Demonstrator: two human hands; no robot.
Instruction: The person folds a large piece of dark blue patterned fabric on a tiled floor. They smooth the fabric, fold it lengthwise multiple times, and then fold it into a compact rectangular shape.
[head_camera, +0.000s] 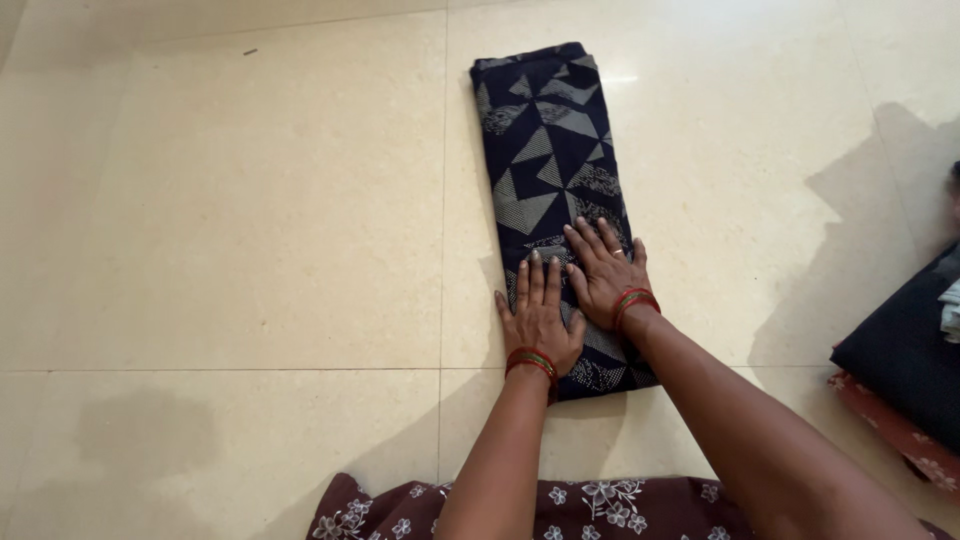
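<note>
**Both palms flat on the folded cloth**

I see the folded dark-blue cloth (560, 200) lying long on the tiled floor (250, 200), running from 12 to 6 o'clock. It looks soft, light and limp; I'd take it by the near edge. My left hand (538, 318) and right hand (606, 272) press its near end, fingers (590, 240) spread flat, gripping nothing.
</note>
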